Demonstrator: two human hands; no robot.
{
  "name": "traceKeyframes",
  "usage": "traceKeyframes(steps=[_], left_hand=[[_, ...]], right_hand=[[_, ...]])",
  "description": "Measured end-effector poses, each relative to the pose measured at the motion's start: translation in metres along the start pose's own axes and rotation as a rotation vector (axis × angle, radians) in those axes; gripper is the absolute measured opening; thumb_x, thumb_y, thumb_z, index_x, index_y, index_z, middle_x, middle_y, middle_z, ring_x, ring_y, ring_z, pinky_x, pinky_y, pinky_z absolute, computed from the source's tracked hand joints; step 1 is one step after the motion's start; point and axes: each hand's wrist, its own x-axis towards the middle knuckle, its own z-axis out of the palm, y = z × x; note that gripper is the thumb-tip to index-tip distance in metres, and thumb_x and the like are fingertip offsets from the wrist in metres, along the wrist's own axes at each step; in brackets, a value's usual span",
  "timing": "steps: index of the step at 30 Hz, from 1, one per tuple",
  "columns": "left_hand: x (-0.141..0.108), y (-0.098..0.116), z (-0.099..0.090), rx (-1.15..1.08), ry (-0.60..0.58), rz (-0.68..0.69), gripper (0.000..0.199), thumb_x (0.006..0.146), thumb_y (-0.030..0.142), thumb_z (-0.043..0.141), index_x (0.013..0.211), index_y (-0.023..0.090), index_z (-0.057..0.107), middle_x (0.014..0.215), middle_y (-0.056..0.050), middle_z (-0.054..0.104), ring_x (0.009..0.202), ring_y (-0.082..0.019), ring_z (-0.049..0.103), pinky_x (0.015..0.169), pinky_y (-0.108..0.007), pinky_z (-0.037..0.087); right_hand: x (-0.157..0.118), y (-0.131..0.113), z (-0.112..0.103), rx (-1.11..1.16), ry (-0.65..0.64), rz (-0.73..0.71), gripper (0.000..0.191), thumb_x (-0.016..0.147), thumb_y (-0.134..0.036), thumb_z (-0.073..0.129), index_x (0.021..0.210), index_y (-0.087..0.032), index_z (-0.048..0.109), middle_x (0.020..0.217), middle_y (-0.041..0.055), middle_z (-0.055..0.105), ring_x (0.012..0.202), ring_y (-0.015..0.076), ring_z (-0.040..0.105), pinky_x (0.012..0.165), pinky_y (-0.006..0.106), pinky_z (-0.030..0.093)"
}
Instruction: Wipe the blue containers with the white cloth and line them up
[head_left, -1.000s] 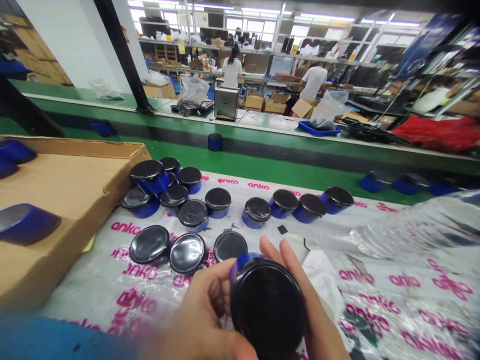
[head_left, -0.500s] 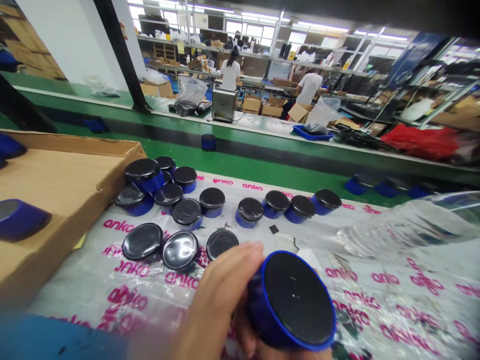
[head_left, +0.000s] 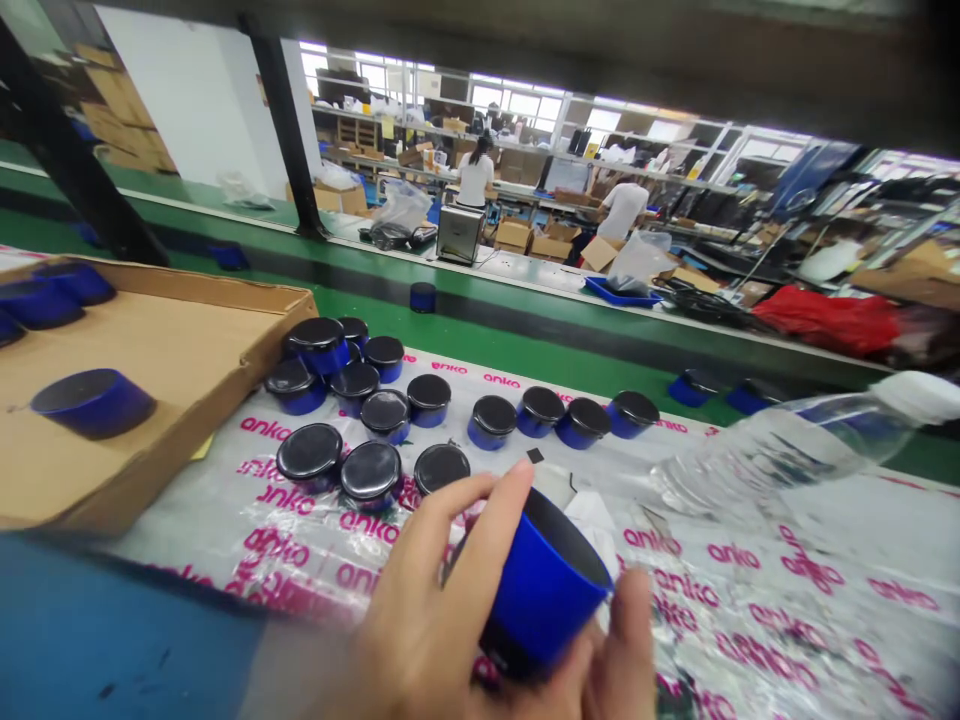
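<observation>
I hold a round blue speaker (head_left: 551, 585) with a dark flat face, tilted so that its blue side wall shows. My left hand (head_left: 439, 605) grips it from the left, its fingers bent over the near side and edge. From below and the right, my right hand (head_left: 626, 650) touches the same speaker with its fingers curled around it; part of this hand is hidden. Just beyond my left hand, several similar blue speakers with shiny black tops, such as the nearest one (head_left: 441, 467), stand on a plastic sheet (head_left: 720, 610) printed with pink lettering.
A cardboard tray (head_left: 191, 410) on the left holds several blue speakers. A clear plastic bottle (head_left: 795, 450) lies on the right. Behind runs a green conveyor belt (head_left: 495, 335) with a few more speakers. Two people work in the background. A dark beam crosses the top.
The speaker in my hands has turned from showing its black face to showing its blue side. My left fingers have spread along it. The view has shifted slightly, showing more of the tray.
</observation>
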Motion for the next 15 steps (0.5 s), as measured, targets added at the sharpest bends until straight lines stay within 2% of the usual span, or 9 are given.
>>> traceKeyframes(steps=[2, 5, 7, 9, 10, 12, 14, 15], left_hand=[[-0.005, 0.006, 0.003, 0.045, 0.042, -0.001, 0.075, 0.092, 0.028, 0.064, 0.155, 0.040, 0.026, 0.139, 0.001, 0.043, 0.125, -0.015, 0.053, 0.110, -0.015, 0.037], [-0.014, 0.011, 0.003, -0.034, 0.031, -0.003, 0.075, 0.096, 0.033, 0.059, 0.158, 0.042, 0.019, 0.141, -0.005, 0.041, 0.126, -0.025, 0.055, 0.107, -0.029, 0.048], [-0.021, 0.011, -0.002, -0.104, -0.010, -0.034, 0.068, 0.096, 0.035, 0.060, 0.156, 0.043, 0.029, 0.141, -0.007, 0.048, 0.123, -0.029, 0.060, 0.097, -0.032, 0.057], [-0.026, 0.010, -0.010, -0.197, -0.061, -0.085, 0.066, 0.093, 0.035, 0.065, 0.153, 0.042, 0.038, 0.140, -0.005, 0.056, 0.118, -0.029, 0.065, 0.081, -0.026, 0.063], [-0.028, 0.008, -0.015, -0.235, -0.077, -0.109, 0.068, 0.091, 0.036, 0.067, 0.153, 0.041, 0.038, 0.141, -0.005, 0.057, 0.118, -0.030, 0.065, 0.078, -0.025, 0.064], [-0.027, 0.006, -0.024, -0.299, -0.103, -0.135, 0.072, 0.087, 0.033, 0.071, 0.152, 0.042, 0.039, 0.149, -0.002, 0.052, 0.129, -0.031, 0.058, 0.092, -0.029, 0.060], [-0.025, 0.004, -0.030, -0.317, -0.117, -0.120, 0.069, 0.084, 0.026, 0.072, 0.145, 0.045, 0.044, 0.153, 0.003, 0.049, 0.140, -0.031, 0.047, 0.115, -0.037, 0.042], [-0.023, 0.003, -0.033, -0.316, -0.125, -0.103, 0.066, 0.084, 0.023, 0.071, 0.140, 0.045, 0.046, 0.150, 0.005, 0.052, 0.143, -0.029, 0.044, 0.120, -0.039, 0.032]], right_hand=[[0.000, -0.015, 0.006, 0.114, -0.044, 0.097, 0.065, 0.092, -0.077, 0.042, 0.097, -0.027, 0.082, 0.096, 0.0063, 0.080, 0.122, 0.0272, 0.066, 0.105, 0.044, 0.055], [0.001, -0.030, 0.010, 0.270, -0.107, 0.221, 0.050, 0.092, -0.070, 0.052, 0.103, -0.030, 0.081, 0.108, 0.0039, 0.078, 0.117, 0.0256, 0.069, 0.104, 0.042, 0.055], [0.003, -0.032, 0.010, 0.285, -0.149, 0.198, 0.053, 0.097, -0.067, 0.045, 0.105, -0.028, 0.080, 0.113, 0.0045, 0.076, 0.106, 0.0267, 0.074, 0.098, 0.043, 0.059], [0.004, -0.030, 0.010, 0.255, -0.201, 0.143, 0.063, 0.100, -0.066, 0.035, 0.101, -0.022, 0.081, 0.101, 0.0092, 0.079, 0.097, 0.0288, 0.077, 0.092, 0.045, 0.062], [0.006, -0.028, 0.011, 0.221, -0.217, 0.104, 0.066, 0.100, -0.066, 0.033, 0.099, -0.020, 0.081, 0.093, 0.0108, 0.080, 0.095, 0.0297, 0.077, 0.089, 0.046, 0.063], [0.008, -0.025, 0.014, 0.163, -0.211, 0.023, 0.063, 0.098, -0.066, 0.039, 0.100, -0.017, 0.079, 0.088, 0.0115, 0.080, 0.094, 0.0291, 0.076, 0.087, 0.045, 0.063], [0.009, -0.021, 0.017, 0.099, -0.182, -0.070, 0.058, 0.100, -0.063, 0.041, 0.104, -0.017, 0.077, 0.101, 0.0080, 0.079, 0.097, 0.0262, 0.076, 0.089, 0.044, 0.061], [0.010, -0.020, 0.019, 0.061, -0.163, -0.126, 0.056, 0.101, -0.061, 0.042, 0.106, -0.017, 0.076, 0.107, 0.0067, 0.078, 0.099, 0.0250, 0.075, 0.091, 0.044, 0.060]])
